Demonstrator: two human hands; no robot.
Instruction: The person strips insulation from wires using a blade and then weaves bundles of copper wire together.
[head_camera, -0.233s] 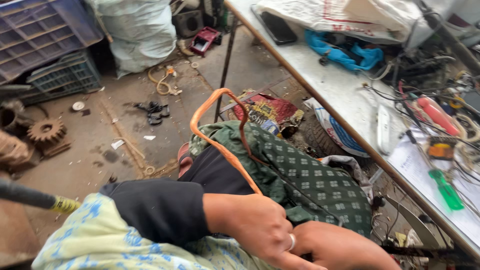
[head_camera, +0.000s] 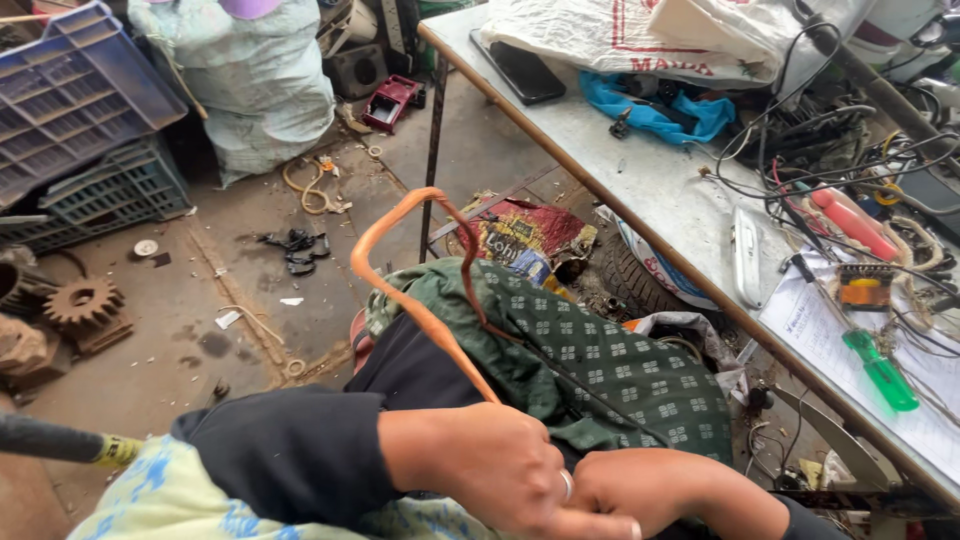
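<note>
A: What is the person holding just now?

B: The left hand (head_camera: 490, 470) is clenching the near end of an orange wire loop (head_camera: 400, 250), which is rising out of the fist and arching over the lap, above the green patterned cloth (head_camera: 600, 360). The right hand (head_camera: 660, 490) is pressing in just beside it, fingers curling underneath; whether it is actually gripping the wire is not showing, since the left hand is covering that spot.

A: How is that wire likely behaving?

B: It is holding its arch in the air without sagging, so it is probably acting as a stiff, springy strand and not a limp cord. It is looking light, and its smooth coating may be making it slippery. The kink near the top suggests that it is taking a set where it is bent.

A: Where is the sensible place to grip?

B: Low down, close to where both ends are meeting at the fist, so the loop is not whipping about.

A: And around them?

B: A green screwdriver (head_camera: 880, 370) is lying on the metal table (head_camera: 640, 190) to the right among tangled cables, and a rusty gear (head_camera: 82, 300) is sitting on the floor to the left.
</note>
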